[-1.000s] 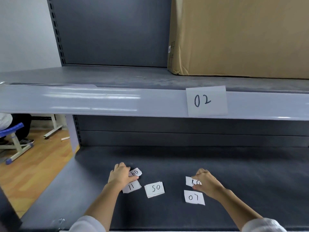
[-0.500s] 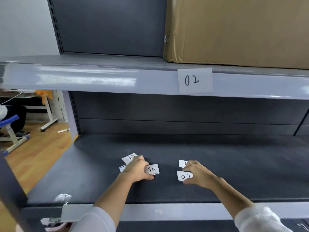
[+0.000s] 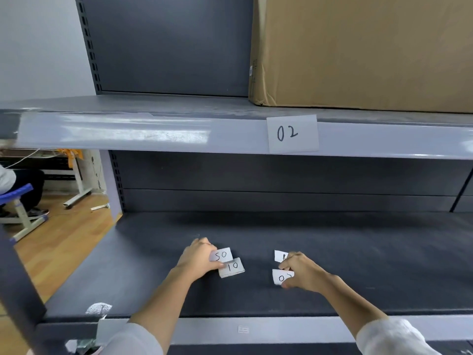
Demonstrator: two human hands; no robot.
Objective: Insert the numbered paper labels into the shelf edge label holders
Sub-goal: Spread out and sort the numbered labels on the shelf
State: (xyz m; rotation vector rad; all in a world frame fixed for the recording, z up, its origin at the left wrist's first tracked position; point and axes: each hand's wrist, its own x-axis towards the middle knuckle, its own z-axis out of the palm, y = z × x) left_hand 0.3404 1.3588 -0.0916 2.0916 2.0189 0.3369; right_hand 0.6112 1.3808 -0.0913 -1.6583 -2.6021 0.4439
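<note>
Resting on the dark lower shelf (image 3: 332,239), both hands work among loose paper labels; left hand (image 3: 198,260) lies palm down, fingers curled, thumb tip pressing the near-left corner of a small stack (image 3: 231,268) whose top slip reads "10"; just behind it, touching, a slip (image 3: 222,254) marked "50" as seen from here, its left edge under the fingers; whether the hand pinches or only pins them, cannot tell.

Right hand (image 3: 302,272) sits well right of that pair, fingers bent in a loose claw; thumb and forefinger close on the right edge of a slip (image 3: 280,277) showing "0" and a second figure half hidden, perhaps 7; behind it another slip (image 3: 279,255) mostly covered by the knuckles, one mark visible, unreadable; all slips lie flat on the shelf.

Upper shelf edge holder (image 3: 153,134), a glossy grey strip, carries one label (image 3: 292,134) reading "02", upright, right of centre; it stands a little taller than the strip; rest of the strip bare and reflective.

Cardboard box (image 3: 358,52) on the upper shelf, directly above the "02"; small sticker on its left face, print too fine to read; tiny white tag (image 3: 243,329) on the lower shelf's front edge, also unreadable.

White sleeves at both wrists; wood floor and a blue chair (image 3: 18,193) far left.
</note>
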